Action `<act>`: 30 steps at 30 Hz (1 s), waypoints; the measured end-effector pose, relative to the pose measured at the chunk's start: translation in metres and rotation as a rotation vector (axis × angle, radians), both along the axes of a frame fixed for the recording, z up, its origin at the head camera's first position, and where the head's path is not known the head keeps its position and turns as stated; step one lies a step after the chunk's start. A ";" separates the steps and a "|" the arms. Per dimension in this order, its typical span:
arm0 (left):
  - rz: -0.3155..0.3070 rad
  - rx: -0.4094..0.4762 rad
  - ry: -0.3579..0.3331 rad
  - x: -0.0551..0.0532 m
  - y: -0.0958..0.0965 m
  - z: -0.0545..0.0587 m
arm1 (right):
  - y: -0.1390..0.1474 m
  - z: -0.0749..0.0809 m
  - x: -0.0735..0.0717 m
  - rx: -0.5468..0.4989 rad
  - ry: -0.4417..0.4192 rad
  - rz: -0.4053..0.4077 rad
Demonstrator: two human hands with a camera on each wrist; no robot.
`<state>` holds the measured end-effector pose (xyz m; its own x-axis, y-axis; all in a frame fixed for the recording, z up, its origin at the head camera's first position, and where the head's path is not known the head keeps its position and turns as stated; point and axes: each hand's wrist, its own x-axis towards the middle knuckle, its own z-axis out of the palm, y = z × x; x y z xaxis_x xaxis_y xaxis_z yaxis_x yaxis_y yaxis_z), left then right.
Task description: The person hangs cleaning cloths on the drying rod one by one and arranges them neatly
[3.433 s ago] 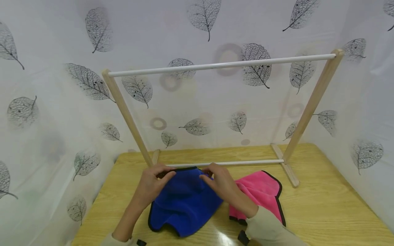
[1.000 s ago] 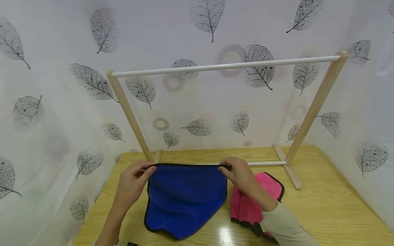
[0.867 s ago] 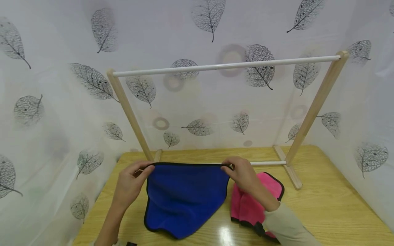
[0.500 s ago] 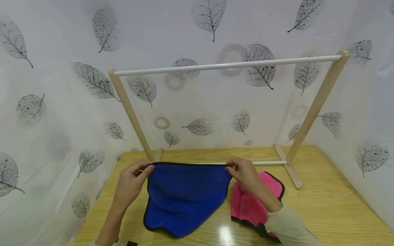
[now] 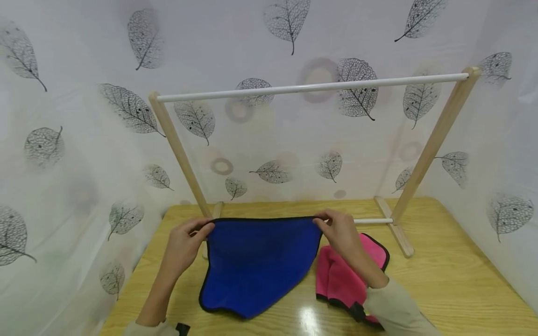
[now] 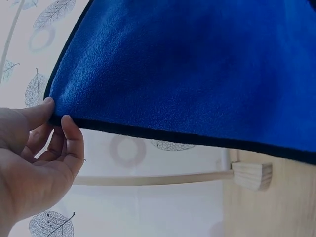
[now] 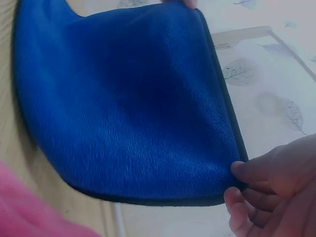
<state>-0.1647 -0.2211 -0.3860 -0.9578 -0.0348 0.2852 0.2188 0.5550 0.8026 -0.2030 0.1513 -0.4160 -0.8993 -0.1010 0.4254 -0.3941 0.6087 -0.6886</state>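
Head view: blue cloth [image 5: 260, 266] stretched over the table [image 5: 454, 289].
Its 2 upper corners are pinched, 1 by the left hand [image 5: 182, 245], 1 by the right hand [image 5: 341, 235]; a pink cloth [image 5: 343, 282] on the table is partly hidden by the right forearm [image 5: 366, 268]; a rack [image 5: 437, 135] is set near the back edge.

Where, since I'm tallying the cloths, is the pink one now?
In the head view, the pink cloth lies on the table, right of the blue cloth, partly hidden by the right forearm.

no lettering, label or number can be read.
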 end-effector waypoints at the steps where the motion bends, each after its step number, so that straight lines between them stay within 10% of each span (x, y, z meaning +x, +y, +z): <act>1: 0.007 -0.008 -0.008 -0.002 0.000 0.001 | 0.000 0.002 0.000 -0.004 0.003 -0.009; 30: 0.079 -0.050 0.025 -0.015 -0.002 0.041 | -0.004 0.067 -0.011 -0.013 0.154 -0.040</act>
<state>-0.1798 -0.2236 -0.3453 -0.9453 -0.0947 0.3122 0.1927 0.6103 0.7684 -0.2136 0.1475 -0.3487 -0.8265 -0.0601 0.5598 -0.4714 0.6176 -0.6296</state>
